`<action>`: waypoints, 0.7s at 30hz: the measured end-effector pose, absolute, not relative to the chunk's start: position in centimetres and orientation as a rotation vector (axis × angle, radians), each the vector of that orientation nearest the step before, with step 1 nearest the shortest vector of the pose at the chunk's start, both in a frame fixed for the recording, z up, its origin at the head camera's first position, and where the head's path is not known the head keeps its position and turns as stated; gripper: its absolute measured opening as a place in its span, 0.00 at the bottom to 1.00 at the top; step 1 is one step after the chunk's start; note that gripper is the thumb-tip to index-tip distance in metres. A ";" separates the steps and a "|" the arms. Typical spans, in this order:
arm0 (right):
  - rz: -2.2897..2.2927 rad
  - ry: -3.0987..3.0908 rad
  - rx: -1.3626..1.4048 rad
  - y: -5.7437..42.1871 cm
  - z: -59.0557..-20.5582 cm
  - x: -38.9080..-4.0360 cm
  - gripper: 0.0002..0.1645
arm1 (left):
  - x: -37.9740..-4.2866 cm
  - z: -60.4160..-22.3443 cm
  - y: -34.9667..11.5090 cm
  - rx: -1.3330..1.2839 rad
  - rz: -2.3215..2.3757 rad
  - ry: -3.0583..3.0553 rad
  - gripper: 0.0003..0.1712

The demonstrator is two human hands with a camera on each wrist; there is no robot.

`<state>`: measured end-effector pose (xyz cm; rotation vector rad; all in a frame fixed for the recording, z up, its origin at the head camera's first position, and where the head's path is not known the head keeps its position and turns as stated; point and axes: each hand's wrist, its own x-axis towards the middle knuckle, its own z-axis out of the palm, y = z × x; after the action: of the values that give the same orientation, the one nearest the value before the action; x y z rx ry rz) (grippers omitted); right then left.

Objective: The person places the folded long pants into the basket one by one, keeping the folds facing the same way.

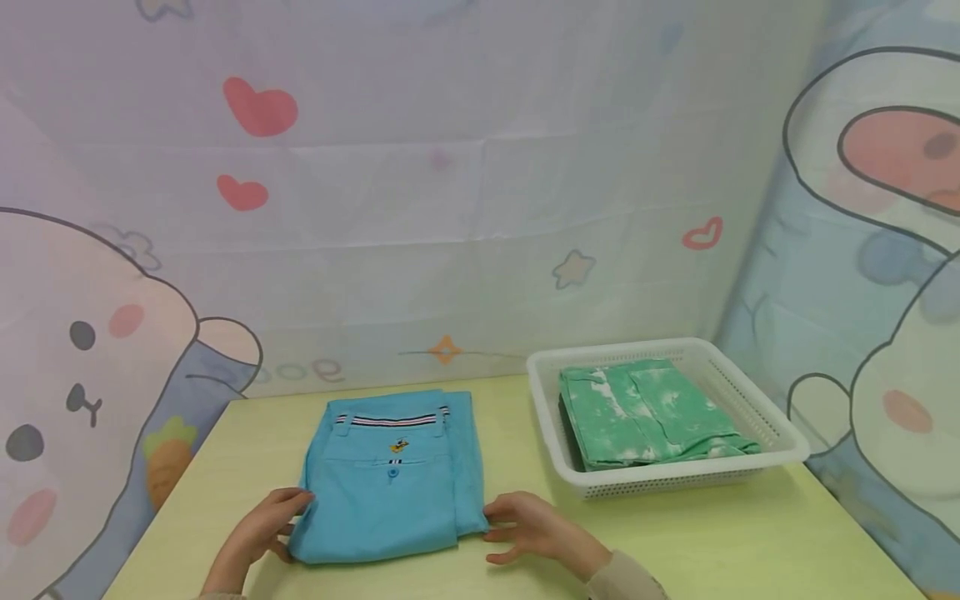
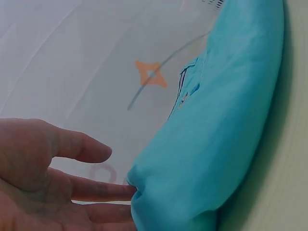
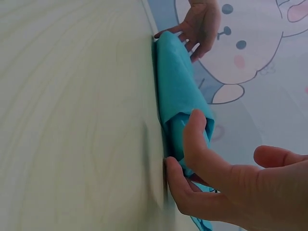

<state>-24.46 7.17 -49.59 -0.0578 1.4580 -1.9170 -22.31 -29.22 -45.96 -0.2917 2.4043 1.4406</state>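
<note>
Folded blue trousers (image 1: 382,508) lie on the table, with a striped trim at the waist, a small yellow embroidered figure and a buttoned back pocket facing up. At their near left corner is my left hand (image 1: 264,525); in the left wrist view its fingers (image 2: 103,190) are extended and the fingertips press lightly into the cloth, thumb apart from it. My right hand (image 1: 536,529) is at the near right edge. Its fingers (image 3: 195,139) are spread and loosely bent against the folded side in the right wrist view, without gripping the cloth.
A white plastic basket (image 1: 543,417) stands on the right of the pale yellow table (image 1: 705,533). Folded green-and-white cloth (image 1: 652,417) lies in it, over something dark. A cartoon-printed curtain (image 1: 420,208) hangs behind and at both sides.
</note>
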 end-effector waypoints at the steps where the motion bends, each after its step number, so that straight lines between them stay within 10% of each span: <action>1: -1.922 1.456 -0.056 7.4 -49.6 -24.5 0.12 | -22.4 -46.0 -29.1 -0.288 1.435 2.405 0.37; 21: -1.958 1.480 -0.028 10.9 -49.4 -24.5 0.12 | -22.6 -46.3 -25.7 -0.279 1.482 2.369 0.33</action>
<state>-24.46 10.88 -49.40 -0.0279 1.4804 -1.9582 -22.61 -25.74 -46.26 -0.2788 2.3693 1.4817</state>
